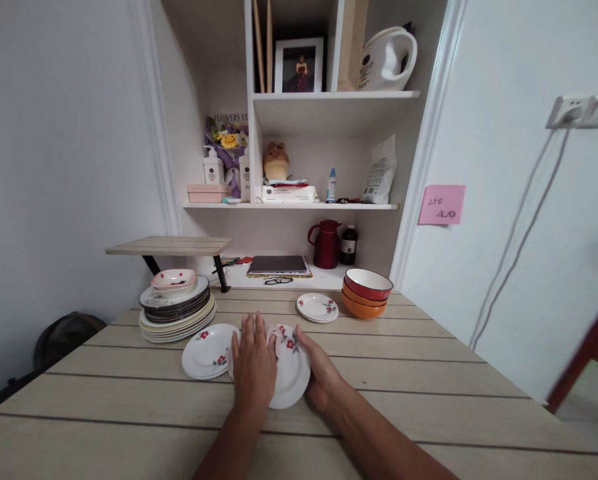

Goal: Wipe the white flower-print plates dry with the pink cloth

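Observation:
A white plate with red flowers [291,377] is held by its right rim in my right hand [321,373], thumb on the edge and fingers behind it. My left hand [255,363] lies over the plate's left side, fingers stretched out, with a pale pink cloth [277,333] beneath it. Much of the cloth is hidden under the palm. To the left, similar flowered plates [199,350] lie stacked on the table, close to my left hand. Farther back sits a small stack of flowered plates [317,307].
Orange and red bowls [363,307] are stacked at the back right of the slatted table [403,400]. A tall pile of plates [176,320], topped by a pink dotted bowl [173,279], stands back left near a small raised shelf [169,245]. Behind are a red jug [326,245] and a laptop [279,265].

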`<state>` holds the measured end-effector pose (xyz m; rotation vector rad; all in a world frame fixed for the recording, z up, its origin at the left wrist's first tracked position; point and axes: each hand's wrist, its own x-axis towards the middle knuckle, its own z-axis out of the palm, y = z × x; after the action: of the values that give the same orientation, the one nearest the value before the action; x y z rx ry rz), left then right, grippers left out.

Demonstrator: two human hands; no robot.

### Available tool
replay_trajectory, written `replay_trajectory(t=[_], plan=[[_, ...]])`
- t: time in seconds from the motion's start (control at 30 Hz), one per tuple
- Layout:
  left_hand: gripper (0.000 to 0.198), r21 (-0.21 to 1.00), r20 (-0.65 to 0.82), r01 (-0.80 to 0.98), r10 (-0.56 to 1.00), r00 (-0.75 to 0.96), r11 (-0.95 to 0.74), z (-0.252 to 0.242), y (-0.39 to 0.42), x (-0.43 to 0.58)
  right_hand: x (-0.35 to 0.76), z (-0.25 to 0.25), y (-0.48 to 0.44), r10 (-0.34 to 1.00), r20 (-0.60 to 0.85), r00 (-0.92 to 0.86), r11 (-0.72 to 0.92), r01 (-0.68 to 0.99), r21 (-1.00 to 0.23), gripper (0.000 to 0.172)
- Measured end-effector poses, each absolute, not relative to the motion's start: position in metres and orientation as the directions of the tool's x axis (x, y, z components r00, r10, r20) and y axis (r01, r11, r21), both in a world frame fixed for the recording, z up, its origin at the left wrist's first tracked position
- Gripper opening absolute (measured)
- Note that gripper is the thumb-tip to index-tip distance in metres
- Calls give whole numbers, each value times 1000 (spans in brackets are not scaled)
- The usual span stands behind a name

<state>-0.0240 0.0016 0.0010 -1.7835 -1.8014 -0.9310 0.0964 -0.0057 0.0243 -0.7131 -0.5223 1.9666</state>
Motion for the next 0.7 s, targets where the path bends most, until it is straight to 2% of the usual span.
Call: replay_trajectory(t=[0.07,0.17,0.3,0.4,0.47,0.6,0.7], plan=[[49,154,712,986,699,-70,-58,-2,1,-24,102,26,-2,902,-262,-343,-430,-667,-609,43],[51,103,716,984,697,30,-148,-6,-7,-10,113,27,4,923,-262,-282,-384,-706,-595,42],[59,-67,691,914,642,332,-400,-8,-19,16,118,25,5,893,-251,-373,-448,-691,-567,45],[60,-96,687,889,616,385,-448,-6,-17,17,112,24,1,881,-253,-400,-469,-667,-578,48],[58,-56,708,925,638,303,-376,-3,-12,8,106,25,-3,879,-234,-416,-469,-659,-588,46],[51,129,755,986,656,-27,-109,1,-3,-11,98,27,-6,884,-262,-388,-463,-642,-612,43],[49,160,740,983,669,-63,-85,-2,-7,-9,101,28,-3,895,-239,-376,-442,-673,-593,43]])
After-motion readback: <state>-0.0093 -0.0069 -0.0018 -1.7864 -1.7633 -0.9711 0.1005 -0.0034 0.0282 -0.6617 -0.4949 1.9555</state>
